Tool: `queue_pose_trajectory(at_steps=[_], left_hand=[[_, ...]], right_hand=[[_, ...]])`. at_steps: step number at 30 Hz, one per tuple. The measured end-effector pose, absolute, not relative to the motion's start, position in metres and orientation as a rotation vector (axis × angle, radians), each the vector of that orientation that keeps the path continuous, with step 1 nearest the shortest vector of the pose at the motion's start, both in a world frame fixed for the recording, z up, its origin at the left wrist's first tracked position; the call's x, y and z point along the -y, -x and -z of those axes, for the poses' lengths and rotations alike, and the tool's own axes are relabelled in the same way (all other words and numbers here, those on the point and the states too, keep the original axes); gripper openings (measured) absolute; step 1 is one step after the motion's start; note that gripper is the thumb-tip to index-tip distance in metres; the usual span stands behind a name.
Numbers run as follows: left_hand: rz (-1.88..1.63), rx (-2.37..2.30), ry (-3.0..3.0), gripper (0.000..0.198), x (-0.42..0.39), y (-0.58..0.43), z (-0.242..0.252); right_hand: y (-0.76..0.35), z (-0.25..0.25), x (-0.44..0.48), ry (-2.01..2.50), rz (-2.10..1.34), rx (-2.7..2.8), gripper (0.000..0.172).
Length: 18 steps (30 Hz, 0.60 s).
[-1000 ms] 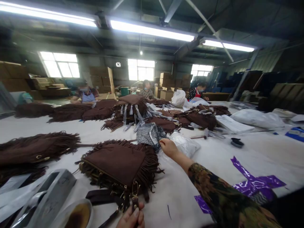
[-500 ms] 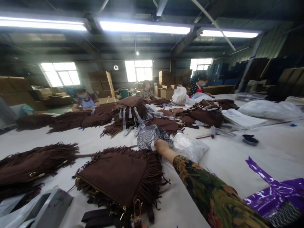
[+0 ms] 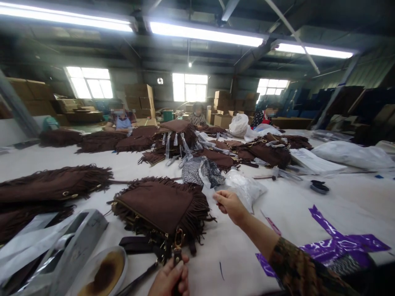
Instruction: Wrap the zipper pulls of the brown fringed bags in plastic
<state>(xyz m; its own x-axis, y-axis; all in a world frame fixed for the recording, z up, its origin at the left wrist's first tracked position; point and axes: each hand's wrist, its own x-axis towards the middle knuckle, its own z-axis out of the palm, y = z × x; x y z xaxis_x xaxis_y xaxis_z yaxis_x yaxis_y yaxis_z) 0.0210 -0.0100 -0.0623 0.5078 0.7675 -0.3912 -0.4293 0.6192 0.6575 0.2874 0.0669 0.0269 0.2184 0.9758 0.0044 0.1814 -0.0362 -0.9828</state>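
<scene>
A brown fringed handbag (image 3: pixel 163 203) with gold hardware lies on the white-covered table in front of me. My left hand (image 3: pixel 171 277) is closed around the dark strap end (image 3: pixel 177 255) that hangs from its gold clasp. My right hand (image 3: pixel 231 205) is in the air to the right of the bag, thumb and fingers pinched together; whatever is between them is too small to make out. Just beyond it lies a black-and-white patterned cloth (image 3: pixel 194 170), beside a clear plastic bag (image 3: pixel 245 187).
More fringed bags (image 3: pixel 52 183) lie at left and in piles farther back. A grey tape dispenser (image 3: pixel 83 238) and a stained bowl (image 3: pixel 105 271) stand at near left. Purple plastic packaging (image 3: pixel 339 244) lies at right. Co-workers (image 3: pixel 120 119) sit across the table.
My right hand has drawn back from the patterned cloth toward me, its fingers pinched. My left hand has come into view at the bottom, gripping the strap. The view has shifted slightly.
</scene>
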Motion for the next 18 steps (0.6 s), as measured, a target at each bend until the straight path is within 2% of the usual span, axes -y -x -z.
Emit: queue_pose_trajectory(at_steps=[5,9,11,14,18], left_hand=[[-0.895,-0.767,-0.707,0.042,0.020,-0.024,0.023],[-0.878,-0.724,-0.761,0.057,0.022,-0.023,0.010],[-0.846,-0.703,-0.757,0.062,0.025,-0.024,0.010],[-0.784,-0.763,-0.778,0.055,0.031,-0.028,0.014],[-0.693,-1.009,-0.659,0.052,0.024,-0.035,0.025]], right_hand=[[-0.248,-0.025,0.013,1.219,-1.520,0.985,0.031],[-0.223,-0.027,0.035,1.266,-1.759,1.087,0.026],[-0.213,-0.027,0.037,1.339,-1.760,1.124,0.023],[-0.199,-0.023,0.034,1.482,-1.665,1.131,0.018],[-0.199,-0.009,0.027,1.483,-1.477,1.111,0.024]])
